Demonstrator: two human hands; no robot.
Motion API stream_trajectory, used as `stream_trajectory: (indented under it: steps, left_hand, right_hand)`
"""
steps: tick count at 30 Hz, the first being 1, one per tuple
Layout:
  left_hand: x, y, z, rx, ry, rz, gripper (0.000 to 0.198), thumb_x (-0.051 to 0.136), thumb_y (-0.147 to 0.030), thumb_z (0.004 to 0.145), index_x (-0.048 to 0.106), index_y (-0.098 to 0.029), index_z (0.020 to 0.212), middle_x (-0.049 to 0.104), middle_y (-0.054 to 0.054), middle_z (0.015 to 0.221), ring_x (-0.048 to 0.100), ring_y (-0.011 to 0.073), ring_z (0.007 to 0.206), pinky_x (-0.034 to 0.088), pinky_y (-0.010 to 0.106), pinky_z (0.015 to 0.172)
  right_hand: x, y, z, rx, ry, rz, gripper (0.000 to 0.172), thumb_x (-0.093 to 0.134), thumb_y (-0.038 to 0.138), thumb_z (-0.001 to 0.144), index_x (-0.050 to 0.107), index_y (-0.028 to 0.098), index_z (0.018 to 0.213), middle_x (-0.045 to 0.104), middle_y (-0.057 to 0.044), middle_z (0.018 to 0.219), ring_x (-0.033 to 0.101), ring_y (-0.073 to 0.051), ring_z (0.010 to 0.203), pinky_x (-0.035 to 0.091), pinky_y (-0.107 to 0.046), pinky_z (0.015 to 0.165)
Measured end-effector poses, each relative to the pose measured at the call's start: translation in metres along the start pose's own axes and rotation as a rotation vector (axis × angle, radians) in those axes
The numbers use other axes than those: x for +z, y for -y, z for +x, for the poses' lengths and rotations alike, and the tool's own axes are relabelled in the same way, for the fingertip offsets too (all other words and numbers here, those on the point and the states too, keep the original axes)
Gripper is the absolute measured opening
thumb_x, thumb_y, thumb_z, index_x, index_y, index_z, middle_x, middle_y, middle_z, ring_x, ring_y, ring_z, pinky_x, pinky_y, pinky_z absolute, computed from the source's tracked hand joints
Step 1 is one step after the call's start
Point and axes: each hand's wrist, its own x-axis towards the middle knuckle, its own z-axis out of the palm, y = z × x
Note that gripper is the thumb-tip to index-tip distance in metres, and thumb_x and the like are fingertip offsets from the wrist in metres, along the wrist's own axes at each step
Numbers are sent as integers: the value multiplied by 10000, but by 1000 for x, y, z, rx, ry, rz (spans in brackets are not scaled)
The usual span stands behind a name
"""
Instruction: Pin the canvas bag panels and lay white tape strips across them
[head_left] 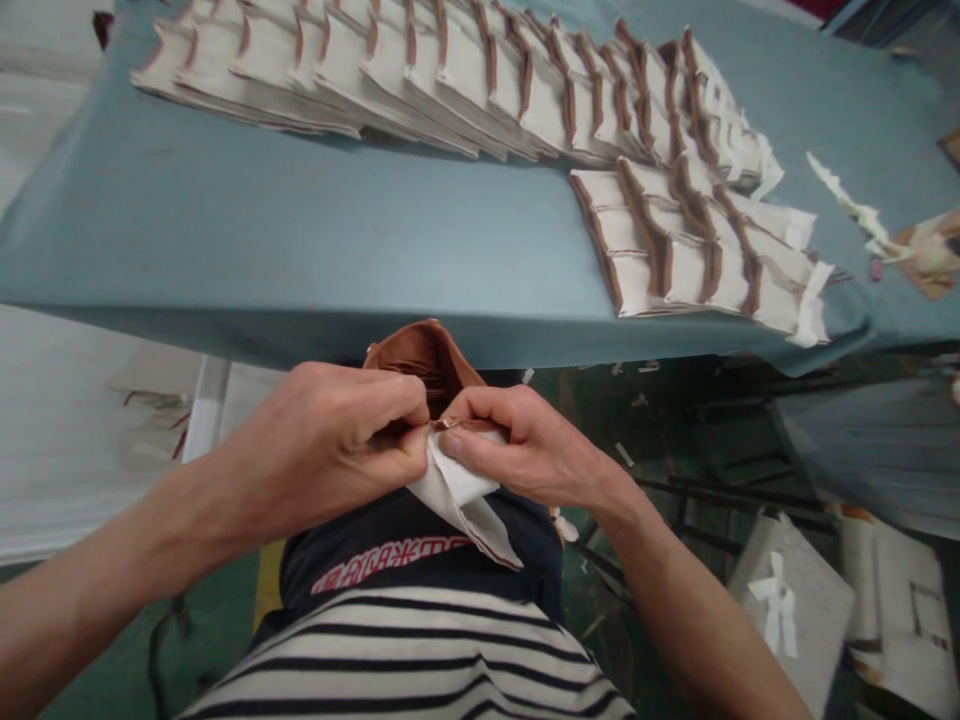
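Close to my body, just off the table's front edge, both hands pinch a white fabric piece with a brown edge point(469, 490). My left hand point(352, 430) is closed on its left side, thumb against curled fingers. From the right, my right hand point(517, 440) grips the same piece with its thumb on top. The hands nearly touch. A loose white corner hangs down over the dark apron point(405, 560). Behind the fingers, a brown fabric part point(424, 345) curves up, with dark folds inside; whether it is joined to the white piece is hard to see.
A table with a blue-grey cover point(360, 240) spans the view ahead. Overlapping white pieces with brown edges point(450, 80) lie along its far side, and a smaller stack point(682, 235) sits nearer right. White scraps point(851, 205) lie further right. Pale bundles point(795, 600) stand low at right.
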Motion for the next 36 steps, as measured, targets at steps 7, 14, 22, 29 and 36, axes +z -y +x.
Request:
stream_trajectory:
  steps: [7, 14, 22, 29, 36]
  left_hand:
    - [9, -5, -1, -327, 7, -285, 179, 534, -251, 743, 591, -198, 582, 522, -71, 506, 451, 76, 468, 299, 207, 487]
    - [12, -5, -5, -496, 117, -655, 151, 574, -285, 747, 621, -192, 638, 527, -69, 554, 430, 83, 489, 317, 176, 440]
    - [2, 0, -10, -407, 171, -510, 208, 564, -267, 855, 710, -183, 733, 580, -63, 600, 481, 90, 535, 335, 174, 487]
    - [-6, -12, -8, -443, 55, -518, 267, 572, -322, 955, 715, -206, 762, 600, -64, 653, 512, 104, 569, 371, 177, 498]
    - [-5, -22, 2, -452, -36, -554, 278, 577, -337, 977, 718, -209, 774, 699, -36, 761, 582, 122, 622, 441, 184, 522]
  right_hand:
    - [2, -6, -3, 42, 35, 93, 236, 746, 367, 952, 667, 164, 861, 456, 82, 687, 371, -80, 610, 288, -226, 556]
    - [1, -9, -2, 31, 92, 222, 310, 784, 445, 943, 658, 174, 862, 414, 96, 660, 326, -82, 584, 275, -240, 540]
    - [-8, -7, 6, -286, -39, -251, 165, 675, 267, 1004, 647, 210, 852, 676, 22, 842, 591, -143, 803, 440, -293, 799]
    - [-10, 7, -9, -484, -495, -484, 130, 760, 240, 970, 647, 226, 1032, 784, -71, 1099, 716, -227, 1050, 529, -369, 950]
    - [4, 21, -20, -600, -564, -950, 165, 676, 238, 1073, 714, 195, 919, 788, -44, 840, 662, -176, 727, 501, -311, 718]
